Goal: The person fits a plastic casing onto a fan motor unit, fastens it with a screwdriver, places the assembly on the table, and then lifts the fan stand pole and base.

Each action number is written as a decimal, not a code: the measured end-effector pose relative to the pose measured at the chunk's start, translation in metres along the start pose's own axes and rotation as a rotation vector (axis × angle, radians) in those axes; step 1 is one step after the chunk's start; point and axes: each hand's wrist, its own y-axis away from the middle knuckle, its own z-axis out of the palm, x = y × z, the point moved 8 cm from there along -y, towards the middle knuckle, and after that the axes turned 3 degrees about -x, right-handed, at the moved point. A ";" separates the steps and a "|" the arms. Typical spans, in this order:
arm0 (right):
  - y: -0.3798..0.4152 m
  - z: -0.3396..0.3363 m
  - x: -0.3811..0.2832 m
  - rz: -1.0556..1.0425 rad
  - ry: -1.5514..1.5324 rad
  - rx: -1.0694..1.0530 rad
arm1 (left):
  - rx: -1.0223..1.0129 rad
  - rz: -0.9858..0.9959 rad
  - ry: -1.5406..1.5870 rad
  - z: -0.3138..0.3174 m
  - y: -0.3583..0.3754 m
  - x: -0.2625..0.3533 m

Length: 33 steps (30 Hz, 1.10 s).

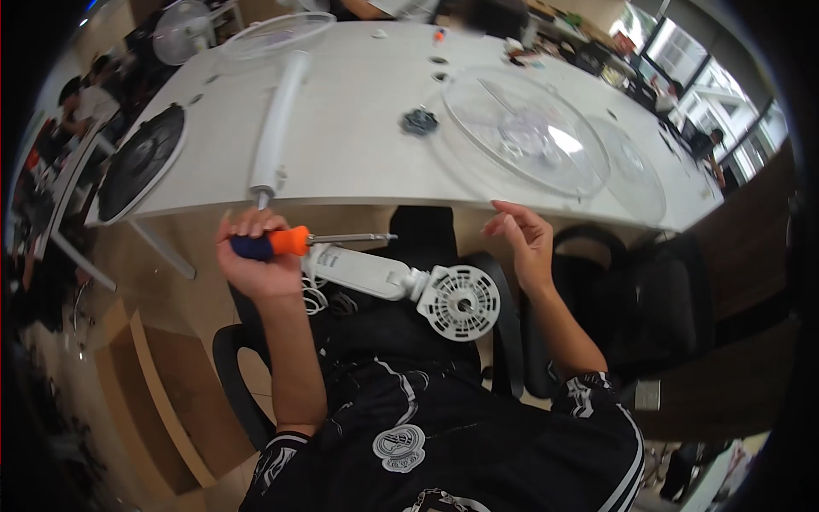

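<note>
My left hand (pixel 260 260) is wrapped round the blue and orange handle of a screwdriver (pixel 294 242), whose metal shaft points right. Below the shaft, a white fan body (pixel 363 272) lies across my lap, its round slotted motor housing (pixel 461 303) at the right end and a coiled white cord at the left. My right hand (pixel 525 239) is raised above and to the right of the housing, fingers apart and nothing in it. On the table (pixel 358 128) are a white pole (pixel 277 128), a dark knob-like part (pixel 420 121) and a clear round fan cover (pixel 529 132).
A black round fan part (pixel 142 162) lies at the table's left end. Another round grille (pixel 277 34) is at the back left. An open cardboard box (pixel 162 392) stands on the floor at left; a black chair (pixel 631 299) is at right. People sit farther off.
</note>
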 end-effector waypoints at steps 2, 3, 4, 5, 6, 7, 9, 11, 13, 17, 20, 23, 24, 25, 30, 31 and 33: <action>0.025 -0.042 0.029 0.048 0.009 0.041 | -0.062 -0.080 -0.022 0.008 0.001 -0.015; 0.041 -0.058 0.043 0.190 0.092 0.008 | -0.139 -0.119 -0.034 0.015 0.003 -0.023; 0.051 -0.063 0.037 0.209 0.095 0.027 | -0.124 -0.141 -0.036 0.017 0.007 -0.033; 0.060 -0.052 0.024 0.194 0.216 -0.161 | -0.239 -0.175 -0.088 0.029 0.013 -0.047; 0.071 -0.039 0.019 0.178 0.332 -0.354 | -0.355 -0.208 -0.139 0.040 0.020 -0.061; 0.085 -0.033 0.032 0.285 0.357 -0.478 | -0.343 -0.181 -0.197 0.041 0.025 -0.071; 0.103 -0.013 0.044 0.171 0.395 -0.537 | -0.395 -0.216 -0.240 0.049 0.037 -0.095; 0.109 0.007 0.045 0.121 0.475 -0.533 | -0.436 -0.277 -0.221 0.052 0.047 -0.116; 0.109 0.006 0.049 0.119 0.440 -0.374 | -0.478 -0.310 -0.266 0.056 0.059 -0.134; 0.113 0.007 0.066 0.035 0.420 -0.262 | -0.614 -0.348 -0.334 0.062 0.077 -0.163; 0.114 0.005 0.069 0.017 0.409 -0.252 | -0.695 -0.358 -0.392 0.063 0.088 -0.173; 0.118 0.004 0.074 0.008 0.380 -0.225 | -0.738 -0.377 -0.507 0.058 0.093 -0.179; 0.119 0.003 0.074 -0.012 0.355 -0.210 | -0.739 -0.375 -0.507 0.057 0.094 -0.179; 0.118 0.003 0.077 -0.013 0.354 -0.211 | -0.751 -0.381 -0.511 0.058 0.096 -0.181; 0.119 0.002 0.071 -0.196 0.363 -0.200 | -0.769 -0.399 -0.528 0.059 0.103 -0.187; 0.118 0.002 0.071 -0.197 0.364 -0.199 | -0.767 -0.404 -0.537 0.058 0.104 -0.188; 0.117 0.003 0.067 -0.235 0.372 -0.191 | -0.767 -0.407 -0.546 0.059 0.106 -0.189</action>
